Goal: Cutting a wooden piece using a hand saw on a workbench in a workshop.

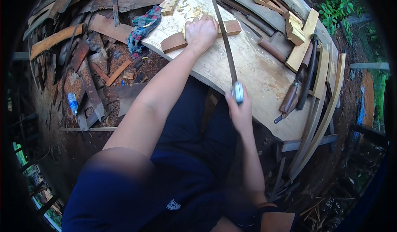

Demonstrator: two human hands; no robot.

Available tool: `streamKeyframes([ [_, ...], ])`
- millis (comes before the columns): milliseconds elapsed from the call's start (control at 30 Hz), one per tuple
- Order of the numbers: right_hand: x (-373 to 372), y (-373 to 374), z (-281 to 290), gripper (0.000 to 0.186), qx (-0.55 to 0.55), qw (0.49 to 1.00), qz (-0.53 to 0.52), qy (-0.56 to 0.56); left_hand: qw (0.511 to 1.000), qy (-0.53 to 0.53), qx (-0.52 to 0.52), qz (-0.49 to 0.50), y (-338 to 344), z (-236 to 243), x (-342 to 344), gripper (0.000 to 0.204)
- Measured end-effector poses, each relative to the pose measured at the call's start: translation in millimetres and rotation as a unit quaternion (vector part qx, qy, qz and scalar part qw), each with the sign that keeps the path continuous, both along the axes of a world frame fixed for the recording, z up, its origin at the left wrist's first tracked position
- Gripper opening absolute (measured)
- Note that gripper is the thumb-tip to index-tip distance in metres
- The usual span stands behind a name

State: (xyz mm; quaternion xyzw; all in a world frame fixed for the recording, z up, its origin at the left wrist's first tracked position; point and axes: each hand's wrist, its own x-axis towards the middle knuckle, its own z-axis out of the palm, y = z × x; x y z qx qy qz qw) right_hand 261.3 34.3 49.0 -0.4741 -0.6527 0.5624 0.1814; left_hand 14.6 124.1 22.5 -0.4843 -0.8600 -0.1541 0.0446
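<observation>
Lettering marks the dark blue shirt (120,194), where a small white shield-shaped patch (173,204) carries a few dark characters; a blue-and-white label wraps the clear bottle (72,103) among the scraps at left, its print too small to read.

The pale workbench (264,66) has a near edge that slants from beneath the left forearm down toward the right. On it, close to that edge, lies the curved wood block (173,43), its left end near the bench's left corner and its right end reaching past the saw (228,52). The left hand (202,32) is clamped over the middle of the block, fingers bent on the far side. The right hand (241,110), slightly blurred, is wrapped around the saw's pale handle (238,92) at the near edge. The blade stretches far and crosses the block just right of the left hand; whether its teeth have entered the wood cannot be told.

A broad stretch of bench surface gives side room between the blade and the dark tools (290,96) at right. Long curved strips (324,128) flank the right edge, and a checked cloth (142,29) sits at the left edge.
</observation>
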Motion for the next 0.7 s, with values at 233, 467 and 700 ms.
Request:
streamKeyframes([
  [233,38,-42,16,0.051,-0.040,0.999,-0.018,-0.001,0.999,0.022,0.044,0.008,-9,2,-11,0.038],
  [467,12,-9,-7,0.052,0.007,1.000,-0.005,0.014,1.000,0.011,0.015,0.005,1,-1,1,0.042],
  [700,50,-45,20,0.051,-0.023,1.000,-0.012,-0.008,0.999,0.017,0.032,0.006,-9,3,-10,0.042],
])
